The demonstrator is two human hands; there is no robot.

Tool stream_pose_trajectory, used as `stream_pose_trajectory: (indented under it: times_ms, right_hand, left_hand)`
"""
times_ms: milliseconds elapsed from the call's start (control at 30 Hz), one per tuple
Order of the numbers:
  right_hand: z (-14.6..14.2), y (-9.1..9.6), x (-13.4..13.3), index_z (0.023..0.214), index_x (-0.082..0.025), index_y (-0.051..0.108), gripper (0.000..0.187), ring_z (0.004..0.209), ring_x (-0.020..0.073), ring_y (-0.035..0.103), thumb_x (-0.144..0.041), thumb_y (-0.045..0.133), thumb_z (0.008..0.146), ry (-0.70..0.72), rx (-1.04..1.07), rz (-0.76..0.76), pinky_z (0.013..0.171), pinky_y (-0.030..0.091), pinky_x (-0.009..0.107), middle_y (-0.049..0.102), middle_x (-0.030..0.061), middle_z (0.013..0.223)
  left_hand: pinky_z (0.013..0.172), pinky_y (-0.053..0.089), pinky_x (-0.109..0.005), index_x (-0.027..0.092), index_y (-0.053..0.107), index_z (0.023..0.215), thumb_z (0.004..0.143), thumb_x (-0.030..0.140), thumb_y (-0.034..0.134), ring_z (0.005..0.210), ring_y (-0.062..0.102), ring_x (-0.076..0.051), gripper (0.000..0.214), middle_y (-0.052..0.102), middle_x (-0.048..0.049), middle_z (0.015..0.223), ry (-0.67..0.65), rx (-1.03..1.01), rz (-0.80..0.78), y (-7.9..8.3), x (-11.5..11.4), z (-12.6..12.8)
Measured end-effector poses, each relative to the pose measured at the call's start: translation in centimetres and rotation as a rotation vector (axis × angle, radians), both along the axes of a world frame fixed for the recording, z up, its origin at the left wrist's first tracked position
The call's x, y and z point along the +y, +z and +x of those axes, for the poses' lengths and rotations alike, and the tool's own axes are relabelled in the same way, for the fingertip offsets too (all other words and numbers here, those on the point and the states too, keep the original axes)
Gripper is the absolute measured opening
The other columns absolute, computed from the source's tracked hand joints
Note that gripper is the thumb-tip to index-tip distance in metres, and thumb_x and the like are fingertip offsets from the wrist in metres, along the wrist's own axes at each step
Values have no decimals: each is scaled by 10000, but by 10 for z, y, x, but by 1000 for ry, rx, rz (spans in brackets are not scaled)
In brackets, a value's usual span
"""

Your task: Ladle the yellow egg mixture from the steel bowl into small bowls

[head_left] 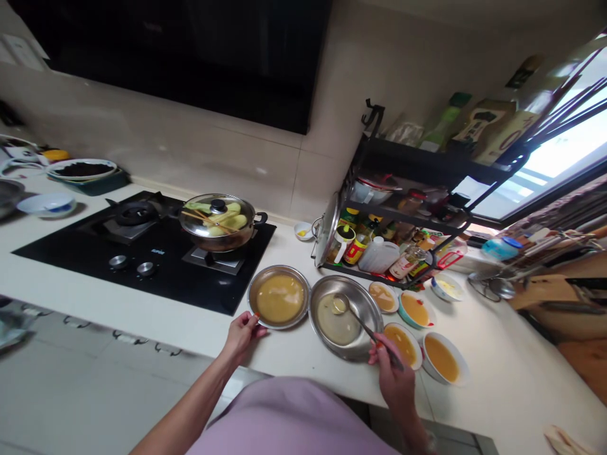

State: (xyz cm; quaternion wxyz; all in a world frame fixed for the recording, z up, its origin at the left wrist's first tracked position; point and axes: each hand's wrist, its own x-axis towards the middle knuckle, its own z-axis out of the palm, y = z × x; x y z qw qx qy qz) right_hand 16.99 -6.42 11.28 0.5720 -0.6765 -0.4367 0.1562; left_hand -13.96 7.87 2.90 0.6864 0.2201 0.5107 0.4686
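My left hand (245,333) pinches the near rim of a round metal pan (303,281) holding yellow-brown liquid. In my right hand (392,370) is the handle of a ladle (363,323). The ladle's bowl dips into pale, cloudy liquid in a wide metal basin (372,297), which stands just right of the pan. Several bowls of orange-yellow liquid sit to the right of the basin, among them a white bowl (458,357), a teal-sided bowl (403,309) and another white bowl (417,360) close behind my right hand.
Left of the pan, a lidded pot (218,237) with green-yellow food inside stands on a black gas stove (171,278). A black rack (408,215) of bottles stands behind the basin. A small dish (303,232) and a bowl with pale yellow contents (447,287) flank it.
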Motion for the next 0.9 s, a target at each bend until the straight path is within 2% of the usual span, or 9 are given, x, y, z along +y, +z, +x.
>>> stream_pose_trajectory:
  times_ms: [100,167,333,533,600,733,800,900]
  right_hand:
    - [-1,0,-6,964,-197,733,237,567,184,627,-358,600,852,157,-233,67,564,551,338,701,91,782]
    - [-6,2,-5,992,-210,734,224,604,186,639,-314,576,873,197,-303,114,562,560,331,708,113,880]
    - [-38,1,16,1110,-207,682,257,596,153,624,-230,489,942,333,-194,155,553,563,294,683,97,908]
    - [-74,-18,52,1083,-214,692,286,718,180,639,-279,445,955,560,-148,98,554,564,266,654,100,896]
    - [-78,-25,60,1040,-201,699,282,689,179,636,-329,469,940,541,-81,53,561,561,276,654,92,852]
    - [-77,-34,70,993,-152,660,345,514,162,599,-457,563,865,311,283,-48,512,539,294,647,40,666]
    - [-75,-34,71,979,-143,639,399,482,165,588,-500,626,803,209,455,-75,495,525,301,652,33,624]
    - [-71,-30,71,952,-145,634,434,498,174,593,-500,710,714,127,597,-57,490,507,300,672,41,625]
  left_hand:
    - [506,542,-214,200,401,594,595,303,814,442,596,-97,426,535,76,460,12,-6,-7,2,0,1]
    - [504,544,-213,198,403,593,602,290,810,437,591,-93,417,534,77,461,18,-3,-15,3,0,1]
    - [516,548,-221,200,396,591,596,310,810,451,603,-99,428,541,76,465,7,8,-12,3,0,1]
    - [490,531,-207,199,405,576,529,372,836,414,555,-76,467,505,93,430,18,-10,22,1,-1,2]
    - [494,535,-209,198,405,572,532,371,836,414,551,-73,466,499,93,426,21,-12,26,1,-2,3]
    - [511,548,-222,197,410,572,551,360,830,443,578,-87,451,520,81,442,30,-3,15,1,-2,3]
    - [514,549,-222,197,412,573,547,363,830,451,582,-90,451,526,79,445,32,-6,15,1,-2,3]
    - [511,547,-220,197,411,571,529,369,836,444,570,-85,461,522,83,437,36,-12,19,1,-2,3]
